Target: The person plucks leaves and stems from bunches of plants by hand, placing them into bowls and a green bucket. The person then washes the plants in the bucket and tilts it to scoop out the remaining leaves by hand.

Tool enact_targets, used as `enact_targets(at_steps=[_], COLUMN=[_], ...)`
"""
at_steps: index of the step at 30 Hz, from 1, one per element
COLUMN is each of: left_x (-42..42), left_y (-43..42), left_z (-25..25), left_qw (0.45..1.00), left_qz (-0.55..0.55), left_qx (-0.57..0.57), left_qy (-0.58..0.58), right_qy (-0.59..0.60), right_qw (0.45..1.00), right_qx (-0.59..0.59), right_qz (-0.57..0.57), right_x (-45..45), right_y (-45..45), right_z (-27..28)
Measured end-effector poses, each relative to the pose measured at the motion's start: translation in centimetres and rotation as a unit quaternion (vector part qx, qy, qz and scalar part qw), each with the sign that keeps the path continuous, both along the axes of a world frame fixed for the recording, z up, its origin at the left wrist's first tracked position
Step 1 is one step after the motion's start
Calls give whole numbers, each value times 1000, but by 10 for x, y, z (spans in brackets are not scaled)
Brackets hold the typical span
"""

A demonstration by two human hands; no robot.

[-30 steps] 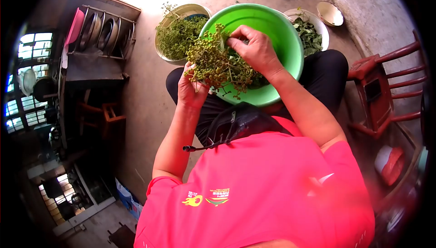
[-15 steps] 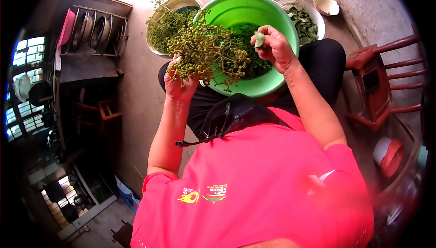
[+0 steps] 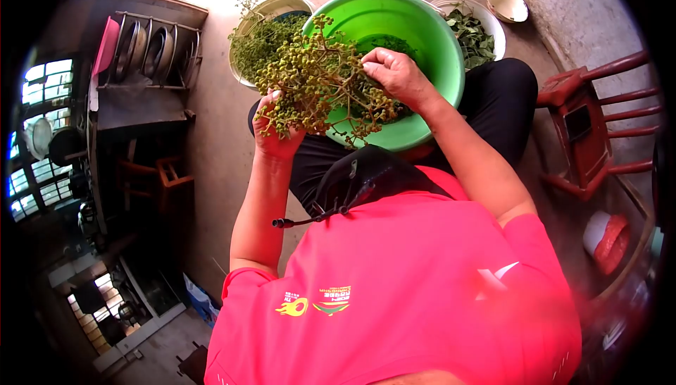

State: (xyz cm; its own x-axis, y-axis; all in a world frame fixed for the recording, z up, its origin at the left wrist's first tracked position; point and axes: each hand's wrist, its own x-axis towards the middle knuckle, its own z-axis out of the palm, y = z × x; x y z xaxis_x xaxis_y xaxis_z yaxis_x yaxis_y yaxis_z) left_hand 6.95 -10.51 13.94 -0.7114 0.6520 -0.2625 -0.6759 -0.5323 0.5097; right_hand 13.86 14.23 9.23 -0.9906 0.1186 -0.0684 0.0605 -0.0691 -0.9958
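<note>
Right hand (image 3: 400, 78) has swung back to the berry bunch (image 3: 317, 78) since the last frame, where it was pinching a pale leaf over the green tub (image 3: 438, 36). Head view now: the berry bunch is up in front of the person, over the near left side of the green tub. Left hand (image 3: 279, 133) has it gripped from below and to the left, thumb up against the berries. Right hand is at the other side of the bunch, thumb and index finger drawn together; can't tell what's between them, if anything.

Some loose greens (image 3: 389, 44) are down in the green tub. Just left of the tub sits a round container (image 3: 236, 68) piled with more berry sprigs (image 3: 264, 45), and just right of it a white basin (image 3: 498, 41) of green leaves (image 3: 470, 38). Small bowl (image 3: 505, 3) is past that basin, and a reddish wooden chair (image 3: 577, 131) stands further right of the tub.
</note>
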Motion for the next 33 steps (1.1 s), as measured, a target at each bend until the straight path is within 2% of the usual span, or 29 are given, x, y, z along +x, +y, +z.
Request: enact_targets(at_steps=[1,4,7,9,11,12,15,17,19,20,21,23,27,29,33], left_x=[0,-1,0,0,0,0,-3,0,1,2,2,2,-1,0,-1], left_y=[0,0,4,8,9,9,7,8,10,10,11,12,9,10,8], left_z=[-1,-2,-1,0,0,-1,-4,-2,0,0,1,2,-3,-2,-4], left_qw=[1000,1000,1000,999,999,999,997,1000,1000,1000,1000,1000,999,999,999], left_qz=[1,21,7,-4,-3,-10,-31,-8,-7,-5,-5,-17,-27,-6,-25], left_qx=[0,-6,6,32,34,41,64,17,16,15,14,20,41,23,25], left_qy=[0,2,5,9,-5,-16,-32,-7,-10,-14,-14,-14,-19,-21,-16], right_qy=[-76,-73,-59,-49,-97,-77,-37,-37,57,62,62,74,87,21,77], right_qw=[978,941,934,945,960,955,965,966,976,991,991,995,990,980,977], right_qx=[-191,-328,-351,-323,-260,-273,-243,-232,-200,-110,-110,-28,-109,-190,-190], right_qz=[-21,-49,-35,-9,46,91,93,112,65,53,53,57,10,50,63], right_x=[5,9,18,23,26,26,22,21,18,17,17,16,17,18,13], right_y=[2,15,15,12,7,8,-4,-9,-19,-17,-14,-11,-13,-12,-17], right_z=[10,2,7,6,11,7,2,5,-1,-3,-4,-5,-8,-5,-8])
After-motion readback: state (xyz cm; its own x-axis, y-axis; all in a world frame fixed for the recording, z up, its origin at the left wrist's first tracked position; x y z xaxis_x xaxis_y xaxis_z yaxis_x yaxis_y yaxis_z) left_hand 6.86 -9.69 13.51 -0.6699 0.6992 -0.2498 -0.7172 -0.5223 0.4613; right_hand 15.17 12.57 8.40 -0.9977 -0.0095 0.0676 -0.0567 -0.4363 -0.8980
